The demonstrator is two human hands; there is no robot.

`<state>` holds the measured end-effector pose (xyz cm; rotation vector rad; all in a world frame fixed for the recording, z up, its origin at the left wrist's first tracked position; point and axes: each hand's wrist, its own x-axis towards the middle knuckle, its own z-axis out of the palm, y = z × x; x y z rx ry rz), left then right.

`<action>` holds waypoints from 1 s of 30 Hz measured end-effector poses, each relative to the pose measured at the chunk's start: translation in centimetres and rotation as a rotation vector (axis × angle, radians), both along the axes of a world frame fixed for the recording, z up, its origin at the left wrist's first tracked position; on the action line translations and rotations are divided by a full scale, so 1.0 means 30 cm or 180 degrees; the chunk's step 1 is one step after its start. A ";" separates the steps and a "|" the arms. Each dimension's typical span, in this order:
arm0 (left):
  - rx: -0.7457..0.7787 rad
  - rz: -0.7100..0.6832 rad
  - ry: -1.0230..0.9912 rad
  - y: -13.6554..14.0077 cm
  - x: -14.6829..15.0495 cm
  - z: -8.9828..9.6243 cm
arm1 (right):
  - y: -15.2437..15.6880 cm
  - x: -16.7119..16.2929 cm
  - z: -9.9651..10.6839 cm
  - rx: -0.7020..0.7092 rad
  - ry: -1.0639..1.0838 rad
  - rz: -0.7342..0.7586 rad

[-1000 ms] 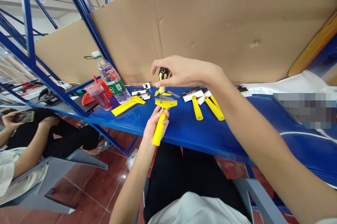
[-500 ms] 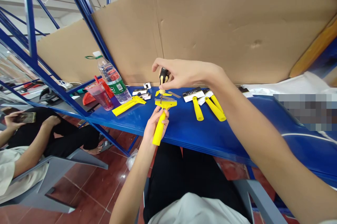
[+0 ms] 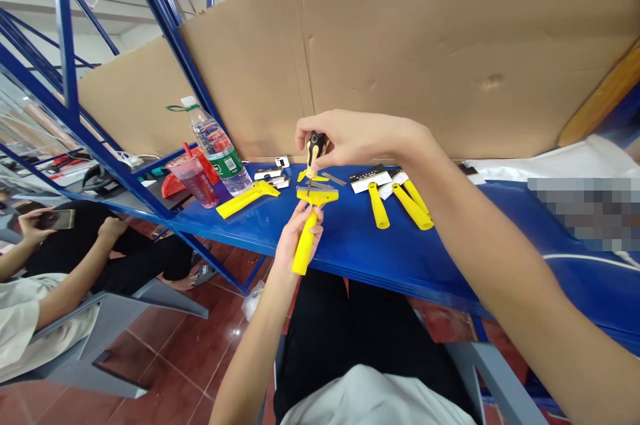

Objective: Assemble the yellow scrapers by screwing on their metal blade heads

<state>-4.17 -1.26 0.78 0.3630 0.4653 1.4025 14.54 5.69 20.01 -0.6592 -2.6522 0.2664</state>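
My left hand is closed around a yellow scraper, its wide head pointing away from me over the blue table. Above that head, my right hand grips a black-and-yellow screwdriver held upright. The screwdriver's tip meets the scraper head; exactly where it sits is too small to make out. Just behind lie a loose yellow piece and a thin metal blade. Another yellow scraper rests to the left. Several yellow handles lie to the right beside black-and-white cards.
A water bottle and a red drink cup stand at the left of the blue table. Cardboard walls the back. A seated person holds a phone at far left. A white cable crosses the right side.
My right hand's fingers have closed in around the screwdriver handle, having been more spread before. The left hand keeps the scraper in nearly the same place; the view has shifted slightly.
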 end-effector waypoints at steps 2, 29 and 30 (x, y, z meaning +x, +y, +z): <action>0.0025 -0.0018 0.0034 -0.001 0.000 0.002 | -0.005 -0.002 0.005 0.0069 0.0003 -0.0038; -0.0117 0.0092 0.0083 -0.004 0.009 0.012 | -0.028 -0.039 -0.011 0.0151 -0.0074 -0.0037; -0.0113 0.0107 0.0097 -0.003 0.009 0.011 | -0.029 -0.033 -0.009 0.0099 -0.0084 0.0041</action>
